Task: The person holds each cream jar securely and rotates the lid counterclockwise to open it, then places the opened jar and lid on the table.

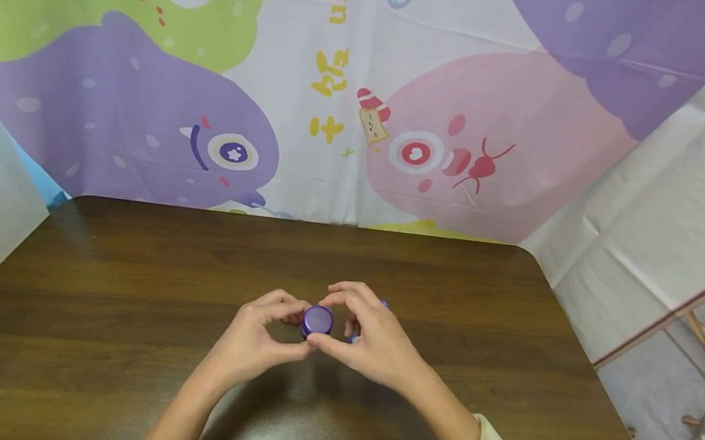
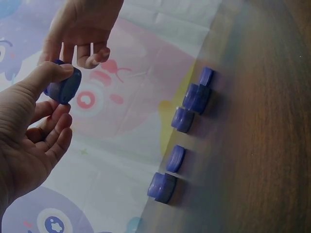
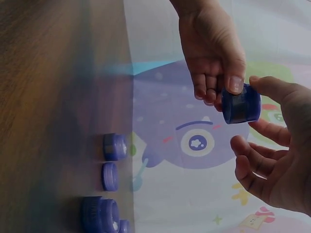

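A small round purple jar (image 1: 317,320) is held above the table between both hands, its smooth top facing up in the head view. My left hand (image 1: 254,341) grips its side; in the left wrist view the thumb lies across the jar (image 2: 67,86) with fingers behind. My right hand (image 1: 374,337) pinches the lid end between thumb and index finger, while its other fingers stand apart from it in the right wrist view. A label band shows on the jar (image 3: 238,108) there. The jar's contents are hidden.
On the brown wooden table (image 1: 134,264) several purple jars (image 2: 162,187) and flat lid-like discs (image 2: 176,158) stand in a row, mostly hidden by the right hand in the head view. A cartoon-printed cloth (image 1: 325,176) hangs behind the table's far edge.
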Demonstrator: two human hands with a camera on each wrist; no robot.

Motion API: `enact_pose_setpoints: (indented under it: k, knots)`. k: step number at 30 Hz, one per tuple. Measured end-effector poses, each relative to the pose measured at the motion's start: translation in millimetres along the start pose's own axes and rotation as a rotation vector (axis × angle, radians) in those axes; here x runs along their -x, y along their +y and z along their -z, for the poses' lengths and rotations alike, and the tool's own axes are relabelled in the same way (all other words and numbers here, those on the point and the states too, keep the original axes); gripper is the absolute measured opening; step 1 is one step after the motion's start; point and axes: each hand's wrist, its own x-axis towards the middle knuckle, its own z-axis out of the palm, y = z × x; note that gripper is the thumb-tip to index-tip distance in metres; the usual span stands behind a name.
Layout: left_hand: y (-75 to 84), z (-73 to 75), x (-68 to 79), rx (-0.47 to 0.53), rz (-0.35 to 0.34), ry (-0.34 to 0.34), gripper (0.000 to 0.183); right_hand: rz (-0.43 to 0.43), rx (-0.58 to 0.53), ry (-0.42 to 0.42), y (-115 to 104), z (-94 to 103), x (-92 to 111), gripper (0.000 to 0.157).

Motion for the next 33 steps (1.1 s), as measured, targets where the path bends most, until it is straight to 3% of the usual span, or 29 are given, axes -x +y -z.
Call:
enact_pose_setpoints:
  k: [4,8,12,17,22,26,33]
  knots:
    - [0.4,-0.1,-0.2,-0.008,-0.009,-0.003,0.036,0.035,-0.001,-0.033,0.9,0.6,-0.3,0.037]
    - [0.4,0.1,0.0,-0.015,-0.018,0.004,0.037,0.061,-0.012,-0.073,-0.1,1.9,0.0,0.043]
    - [0.7,-0.2,-0.4,-0.016,-0.013,0.006,0.033,0.035,-0.025,-0.042,-1.6,1.5,0.7,0.048]
    - [-0.4,-1.0,-0.2,-0.015,-0.016,0.003,0.033,0.022,-0.006,0.015,-1.1,1.0,0.0,0.038]
    - [-2.0,-1.6,0.5,-0.017,-0.039,0.002,0.036,0.063,-0.002,-0.015,-0.3,2.2,0.8,0.035]
    - [-1.4,-1.7,0.4,-0.020,-0.039,0.008,0.035,0.065,-0.015,-0.039,-1.0,2.5,1.2,0.043]
    - [0.1,-1.3,-0.3,-0.013,-0.036,0.014,0.034,0.025,-0.007,0.022,-0.6,1.4,0.6,0.039]
